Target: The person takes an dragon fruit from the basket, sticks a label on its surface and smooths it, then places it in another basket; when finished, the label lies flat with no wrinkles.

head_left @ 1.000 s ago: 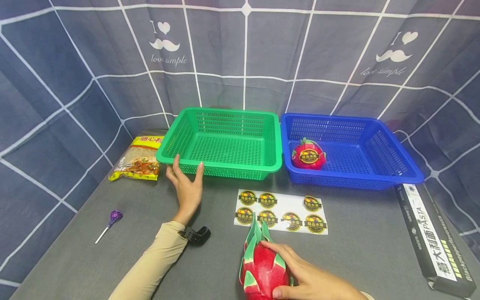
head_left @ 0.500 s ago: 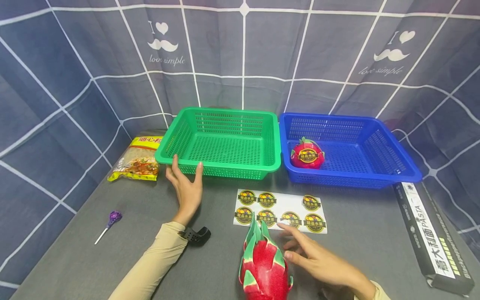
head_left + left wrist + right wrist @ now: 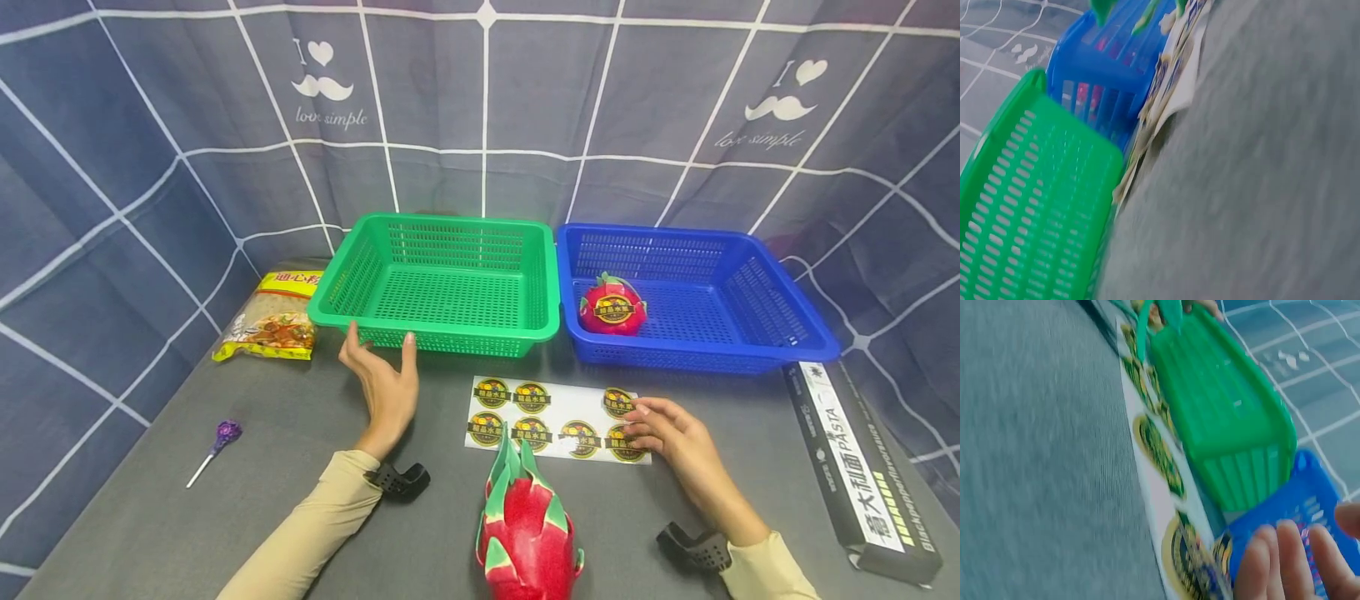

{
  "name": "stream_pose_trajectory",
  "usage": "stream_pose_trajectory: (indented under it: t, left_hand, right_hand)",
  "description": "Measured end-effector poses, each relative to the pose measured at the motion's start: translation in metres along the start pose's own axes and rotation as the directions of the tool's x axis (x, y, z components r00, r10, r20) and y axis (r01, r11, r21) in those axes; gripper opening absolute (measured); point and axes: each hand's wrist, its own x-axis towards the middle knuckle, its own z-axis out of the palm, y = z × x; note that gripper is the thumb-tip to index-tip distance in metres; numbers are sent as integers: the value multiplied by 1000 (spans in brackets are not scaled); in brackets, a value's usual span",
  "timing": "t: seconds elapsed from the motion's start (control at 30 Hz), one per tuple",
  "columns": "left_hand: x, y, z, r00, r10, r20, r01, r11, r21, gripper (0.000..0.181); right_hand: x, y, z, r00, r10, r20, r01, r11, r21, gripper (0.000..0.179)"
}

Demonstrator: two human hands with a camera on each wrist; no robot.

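Observation:
My right hand is over the right end of a white sheet of round fruit stickers. Its fingers look loosely extended in the right wrist view, with no object seen between them. Whether the fingertips touch the sheet, I cannot tell. My left hand has its fingers spread at the front rim of the green basket, holding nothing; contact with the rim is unclear. A red dragon fruit with green leaves lies between my forearms, partly cut off by the lower frame edge.
The blue basket contains a smaller dragon fruit bearing a round sticker. A pasta box lies at right. A yellow-edged food bag lies left of the green basket, and a purple lollipop is at far left.
My right hand has let go of the large dragon fruit and moved right and forward to the sticker sheet. My left hand has drawn back slightly from the green basket's rim.

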Motion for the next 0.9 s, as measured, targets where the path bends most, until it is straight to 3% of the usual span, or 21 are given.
stream_pose_trajectory:
  t: [0.13, 0.23, 0.3, 0.37, 0.4, 0.43, 0.47, 0.53, 0.6, 0.63, 0.67, 0.7, 0.9]
  left_hand:
    - [-8, 4, 3, 995, 98, -14, -98, 994, -41, 64]
    - [-13, 8, 4, 977, 212, -4, -211, 973, -90, 49]
    - [-15, 10, 4, 951, 304, 53, -297, 948, -110, 38]
    - [-17, 13, 4, 915, 358, 188, -343, 933, -108, 31]
    - [-19, 13, 3, 887, 365, 281, -356, 931, -84, 30]
    - [-21, 13, 3, 850, 362, 383, -372, 927, -51, 32]
    - [-23, 13, 4, 803, 343, 487, -390, 921, -5, 37]
    - [-27, 11, 4, 694, 273, 666, -434, 897, 86, 49]
    - [-30, 9, 5, 597, 207, 775, -488, 860, 147, 62]
    - [-32, 8, 5, 561, 181, 808, -506, 847, 161, 66]
    - [-33, 7, 5, 535, 161, 829, -520, 836, 173, 68]
    - [-33, 6, 5, 518, 153, 841, -528, 831, 174, 69]
    - [-34, 5, 4, 454, 114, 884, -522, 838, 160, 76]
  right_hand:
    - [3, 6, -10, 999, 8, -49, -3, 995, 100, 17]
    - [5, 11, -14, 998, 12, -56, -5, 990, 139, 14]
    - [6, 13, -15, 998, 10, -64, -1, 990, 142, 14]
    - [6, 15, -15, 997, 6, -80, 4, 992, 127, 14]
    - [7, 16, -15, 996, 4, -90, 7, 993, 118, 15]
    - [7, 17, -15, 995, 0, -98, 10, 994, 107, 15]
    - [7, 18, -16, 994, -2, -106, 12, 995, 97, 16]
    - [7, 18, -16, 993, -4, -120, 13, 997, 75, 17]
    - [7, 19, -15, 992, -3, -130, 10, 998, 56, 21]
    - [6, 19, -15, 991, -2, -133, 8, 999, 46, 23]
    - [6, 19, -15, 991, -2, -136, 7, 999, 36, 24]
    - [6, 19, -15, 990, -3, -138, 6, 1000, 20, 26]
    - [6, 16, -12, 992, -16, -127, 2, 993, -115, 40]
